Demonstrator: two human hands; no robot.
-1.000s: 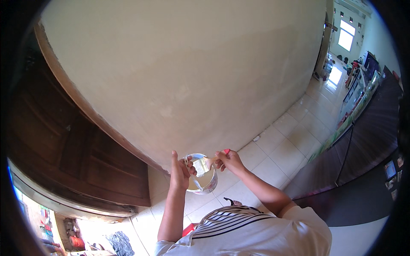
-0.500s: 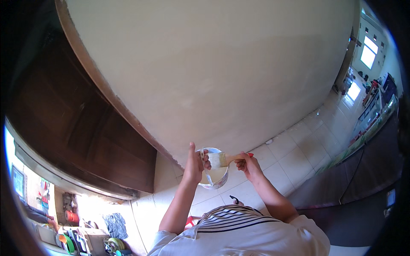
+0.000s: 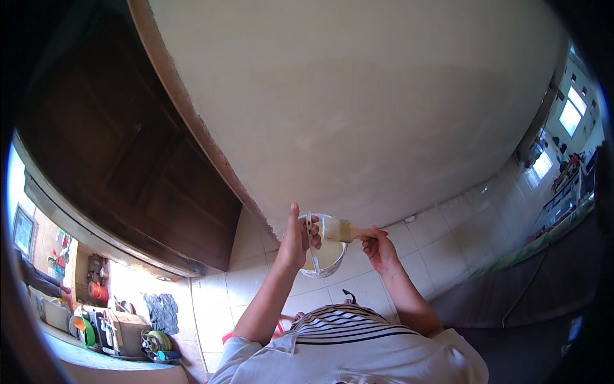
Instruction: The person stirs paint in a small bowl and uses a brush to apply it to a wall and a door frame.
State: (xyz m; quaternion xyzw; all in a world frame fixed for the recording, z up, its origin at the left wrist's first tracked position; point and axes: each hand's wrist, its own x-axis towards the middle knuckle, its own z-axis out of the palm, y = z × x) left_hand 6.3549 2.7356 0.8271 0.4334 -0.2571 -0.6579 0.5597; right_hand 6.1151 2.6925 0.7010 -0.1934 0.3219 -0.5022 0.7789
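My left hand (image 3: 297, 238) is closed round the pale handle of a round paint bucket (image 3: 332, 264), with its thumb pointing up. Light, creamy paint fills part of the bucket. In my right hand (image 3: 378, 248) is a wide paintbrush (image 3: 336, 230), gripped near the end of its wooden handle, which has a red tip. The brush lies sideways over the bucket's rim, and its whitish bristles point toward my left fingers. Whether the bristles touch those fingers I cannot tell.
A cream wall (image 3: 358, 109) rises ahead, edged on the left by a brown wooden frame beside a dark wooden door (image 3: 128, 153). Pale tiles (image 3: 422, 225) cover the floor. A dark covered piece of furniture (image 3: 531, 294) stands right; household items (image 3: 121, 326) crowd the lower left.
The view has shifted, so the wall and door sit further right. The brush and bucket remain in my hands, and the brush has moved slightly rightward and up.
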